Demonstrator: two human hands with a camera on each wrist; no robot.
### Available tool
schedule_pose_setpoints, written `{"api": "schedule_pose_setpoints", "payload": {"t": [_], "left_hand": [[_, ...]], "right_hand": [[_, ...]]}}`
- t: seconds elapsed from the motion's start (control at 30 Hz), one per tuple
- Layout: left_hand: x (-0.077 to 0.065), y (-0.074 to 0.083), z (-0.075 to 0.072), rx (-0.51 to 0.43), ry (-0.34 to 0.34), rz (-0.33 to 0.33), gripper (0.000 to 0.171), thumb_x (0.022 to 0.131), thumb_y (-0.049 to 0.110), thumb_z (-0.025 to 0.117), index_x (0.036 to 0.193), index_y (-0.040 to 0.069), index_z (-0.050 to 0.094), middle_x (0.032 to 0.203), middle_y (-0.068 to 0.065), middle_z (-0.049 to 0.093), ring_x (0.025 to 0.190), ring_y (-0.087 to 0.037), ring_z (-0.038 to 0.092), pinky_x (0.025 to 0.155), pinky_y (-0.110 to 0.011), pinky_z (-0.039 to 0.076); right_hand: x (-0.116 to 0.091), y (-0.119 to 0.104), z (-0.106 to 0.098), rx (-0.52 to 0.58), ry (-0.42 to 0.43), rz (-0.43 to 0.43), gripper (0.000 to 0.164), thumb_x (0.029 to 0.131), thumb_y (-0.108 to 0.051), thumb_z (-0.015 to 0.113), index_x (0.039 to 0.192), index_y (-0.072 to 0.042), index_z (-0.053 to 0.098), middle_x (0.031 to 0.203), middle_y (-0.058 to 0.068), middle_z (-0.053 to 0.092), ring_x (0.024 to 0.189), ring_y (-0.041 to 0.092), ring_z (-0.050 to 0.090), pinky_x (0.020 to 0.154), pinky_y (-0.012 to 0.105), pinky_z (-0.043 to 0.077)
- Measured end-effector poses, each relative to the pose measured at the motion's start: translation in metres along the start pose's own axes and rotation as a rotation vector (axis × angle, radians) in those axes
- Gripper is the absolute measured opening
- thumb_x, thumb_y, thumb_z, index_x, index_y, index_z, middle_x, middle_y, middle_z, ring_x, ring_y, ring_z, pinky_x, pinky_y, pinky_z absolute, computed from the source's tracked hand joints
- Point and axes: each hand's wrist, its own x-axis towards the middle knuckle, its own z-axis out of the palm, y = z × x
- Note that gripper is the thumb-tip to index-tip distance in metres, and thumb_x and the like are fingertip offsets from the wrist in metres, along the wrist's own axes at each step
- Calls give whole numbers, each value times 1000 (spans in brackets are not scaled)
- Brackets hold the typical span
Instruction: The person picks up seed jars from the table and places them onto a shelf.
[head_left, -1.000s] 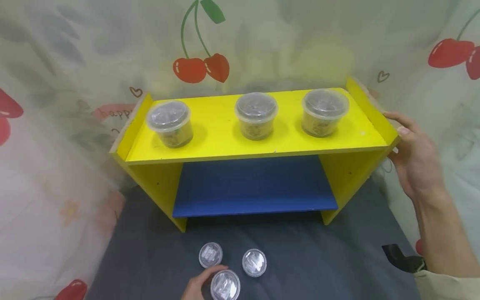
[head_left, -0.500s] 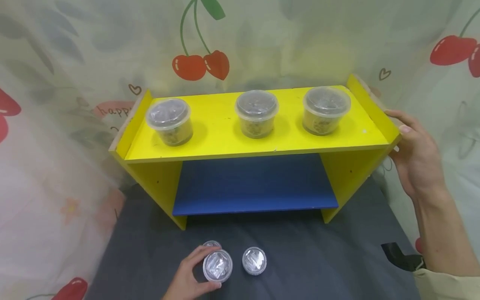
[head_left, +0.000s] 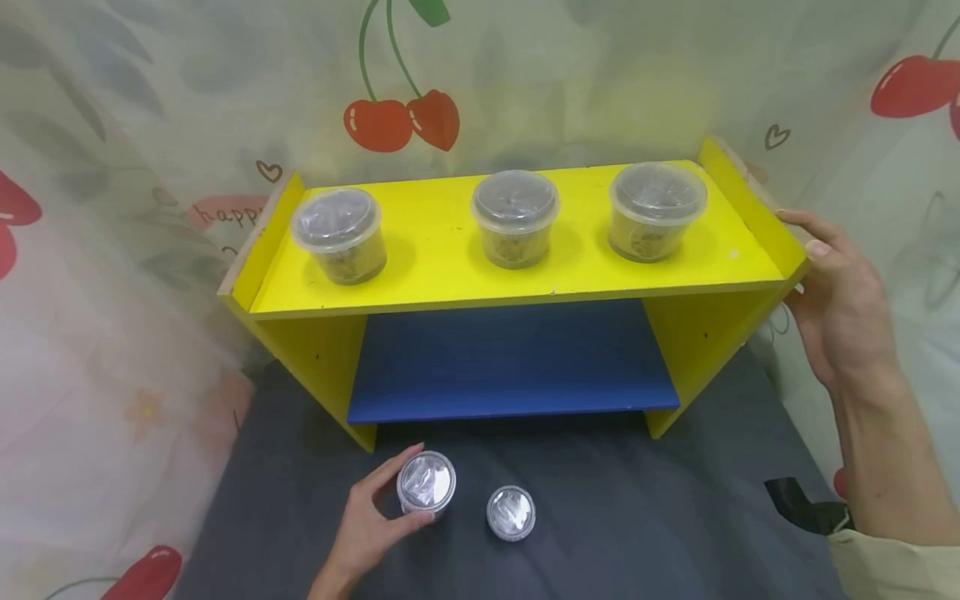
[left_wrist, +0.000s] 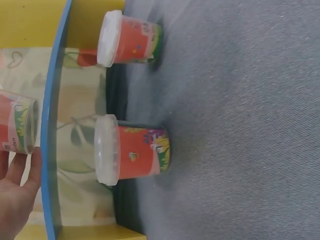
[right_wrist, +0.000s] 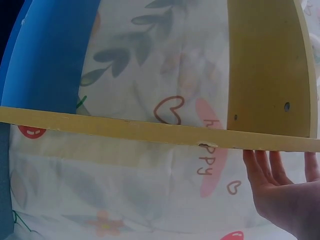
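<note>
My left hand [head_left: 363,517] grips a lidded plastic cup [head_left: 426,482] by its sides, with thumb and fingers around it. In the left wrist view this held cup [left_wrist: 17,122], red with a green pattern near its base, is raised beside the blue shelf board [left_wrist: 50,120]. Another lidded cup [head_left: 512,512] stands on the dark cloth to the right of it. A further red cup [left_wrist: 132,150] stands on the cloth in the left wrist view, hidden behind the held one from the head. My right hand [head_left: 843,300] rests fingertips against the outer right side of the yellow shelf unit [head_left: 750,217].
On the yellow top board stand three larger clear tubs with lids: a left tub [head_left: 341,233], a middle tub [head_left: 515,218] and a right tub [head_left: 656,208]. Below is a blue shelf [head_left: 513,358]. Behind hangs a cherry-printed curtain [head_left: 600,75]; dark cloth [head_left: 600,533] covers the table.
My left hand has moved up and forward toward the shelf unit with its cup, now covering the cup behind. The right hand stays at the unit's side; the head view has shifted slightly.
</note>
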Motion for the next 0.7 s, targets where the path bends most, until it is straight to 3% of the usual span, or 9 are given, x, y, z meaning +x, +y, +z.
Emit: {"api": "schedule_pose_setpoints", "payload": {"t": [0.2,0.37,0.7], "left_hand": [[10,1,-4,-92,26,0,73,75,-4,82,142,4,53,138,-17,57,122,-16,58,100,-22,44],[19,2,-7,-99,55,4,71,79,-8,78,143,4,51,143,-21,52,128,-14,53,105,-21,39],[34,-1,-16,-96,137,-12,73,75,-11,79,142,1,52,144,-24,50,131,-11,50,106,-21,38]], "right_hand": [[1,-1,1,13,12,-13,42,101,-17,45,138,3,51,127,14,51,117,28,45,100,35,36],[1,-1,2,28,13,-19,41,101,-16,45,136,5,52,121,13,53,114,27,46,96,33,37],[0,0,3,11,31,-10,41,101,-17,45,136,3,53,129,13,49,116,28,45,98,34,36]]}}
